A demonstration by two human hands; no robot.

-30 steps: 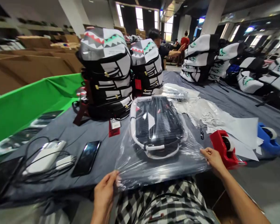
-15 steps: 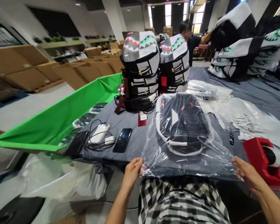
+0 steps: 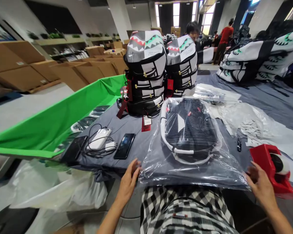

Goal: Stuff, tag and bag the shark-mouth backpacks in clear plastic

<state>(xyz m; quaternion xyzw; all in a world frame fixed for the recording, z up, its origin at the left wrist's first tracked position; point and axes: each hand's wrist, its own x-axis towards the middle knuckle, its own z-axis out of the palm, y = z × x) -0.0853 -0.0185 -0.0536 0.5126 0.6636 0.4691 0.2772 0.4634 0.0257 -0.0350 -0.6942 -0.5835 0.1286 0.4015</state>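
Note:
A black backpack with white trim (image 3: 195,126) lies flat inside a clear plastic bag (image 3: 156,169), whose mouth edge spreads toward me along the table's front. My left hand (image 3: 128,182) is just off the bag's left front corner, fingers apart and nothing in them. By the right front corner, my right hand (image 3: 261,183) has its thumb near the plastic and its fingers spread. Whether the thumb still touches the bag, I cannot tell. Right of that hand stands a red tape dispenser (image 3: 263,159).
Stacked backpacks (image 3: 146,74) stand behind the bagged one, with more white-and-black bags (image 3: 246,61) at back right. A phone (image 3: 124,146) and a white power bank (image 3: 100,138) with cables lie left. Green cloth (image 3: 51,120) forms a trough beside the table. A person (image 3: 192,31) is behind the stacks.
Both hands have let go of the bag's front corners and opened; the left moved outward. The plastic now lies lower. In the background, a person's raised bag has come down from the right-hand pile.

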